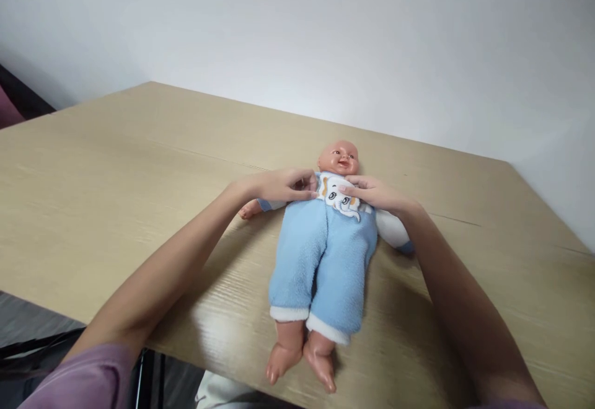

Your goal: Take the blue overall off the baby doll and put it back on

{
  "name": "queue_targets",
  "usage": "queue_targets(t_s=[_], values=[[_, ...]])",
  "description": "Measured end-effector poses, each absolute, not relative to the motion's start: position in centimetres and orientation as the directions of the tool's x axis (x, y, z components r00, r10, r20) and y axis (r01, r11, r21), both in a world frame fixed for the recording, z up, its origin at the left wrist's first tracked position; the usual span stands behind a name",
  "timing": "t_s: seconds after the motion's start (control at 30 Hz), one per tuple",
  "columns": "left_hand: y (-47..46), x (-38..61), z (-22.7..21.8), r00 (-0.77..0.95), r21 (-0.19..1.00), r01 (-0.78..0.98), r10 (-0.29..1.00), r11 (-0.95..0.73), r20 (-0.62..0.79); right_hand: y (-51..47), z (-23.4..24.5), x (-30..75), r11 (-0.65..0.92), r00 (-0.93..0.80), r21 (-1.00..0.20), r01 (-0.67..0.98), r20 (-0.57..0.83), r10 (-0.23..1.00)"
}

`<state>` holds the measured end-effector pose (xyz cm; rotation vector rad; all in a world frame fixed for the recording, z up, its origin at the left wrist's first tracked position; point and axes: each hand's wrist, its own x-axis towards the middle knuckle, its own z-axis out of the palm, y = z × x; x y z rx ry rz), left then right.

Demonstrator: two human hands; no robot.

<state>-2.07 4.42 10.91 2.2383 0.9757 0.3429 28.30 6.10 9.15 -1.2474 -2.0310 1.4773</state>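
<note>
Baby doll (320, 241) lies face up on the worktop (139, 180), its head (341, 156) toward the wall (279, 37) and its bare feet (283, 356) toward the person, near the front edge. It wears a light blue outfit (344, 266) with a white elephant design (337, 195) on the chest. The step in hand looks like close two-handed handling of the outfit's upper front. The left hand (292, 183) is at the shoulder on the person's left, its fingers bent and thumb narrowly spaced from them; I cannot tell whether cloth is pinched there. The right hand (374, 193) rests across the other side of the chest, thumb on the elephant design and fingers near the neckline, in a narrow spread; whether it grips anything is likewise unclear. As I judge it, any further move at the neckline calls for light fingertip control, with one hand steadying the body so that it does not slide.
</note>
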Motion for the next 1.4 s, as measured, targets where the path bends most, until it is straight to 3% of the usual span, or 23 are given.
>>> queue_targets(t_s=[0.17,0.3,0.43,0.67,0.8,0.9,1.03,1.13,1.27,1.4], values=[[4.1,-2.9,12.1,0.591,0.468,0.766,0.769,-0.441,-0.244,6.2,8.9,28.3,0.039,-0.542,-0.895,0.445,-0.234,0.807],[3.1,-3.9,13.5,0.616,0.547,0.759,0.663,-0.354,-0.425,6.5,8.4,28.3,0.017,-0.553,-0.911,0.412,-0.235,0.799],[3.0,-4.7,13.0,0.651,0.63,0.714,0.619,-0.304,-0.439,6.7,8.0,28.4,0.017,-0.566,-0.912,0.41,-0.24,0.789],[3.1,-5.0,13.1,0.592,0.61,0.738,0.712,-0.289,-0.378,5.9,9.2,28.6,0.135,-0.553,-0.852,0.506,-0.2,0.809],[3.5,-5.0,12.3,0.568,0.561,0.747,0.781,-0.357,-0.26,4.2,9.4,29.3,0.317,-0.424,-0.715,0.623,0.031,0.905],[4.0,-4.8,11.2,0.581,0.514,0.737,0.8,-0.439,-0.149,2.2,8.2,31.1,0.405,-0.342,-0.642,0.652,0.228,0.912],[3.7,-4.1,11.1,0.557,0.469,0.719,0.829,-0.512,0.05,-1.2,5.9,35.8,0.43,-0.281,-0.507,0.747,0.346,0.895],[2.7,-2.2,11.8,0.572,0.497,0.649,0.8,-0.576,0.181,-3.7,4.2,39.9,0.407,-0.26,-0.428,0.807,0.363,0.895],[1.8,3.2,11.9,0.657,0.442,0.502,0.66,-0.744,0.365,-6.0,2.4,42.9,0.374,-0.261,-0.464,0.803,0.29,0.921],[2.1,9.1,10.8,0.738,0.281,0.548,0.613,-0.788,0.281,-6.6,1.5,43.0,0.345,-0.238,-0.526,0.777,0.263,0.935]])
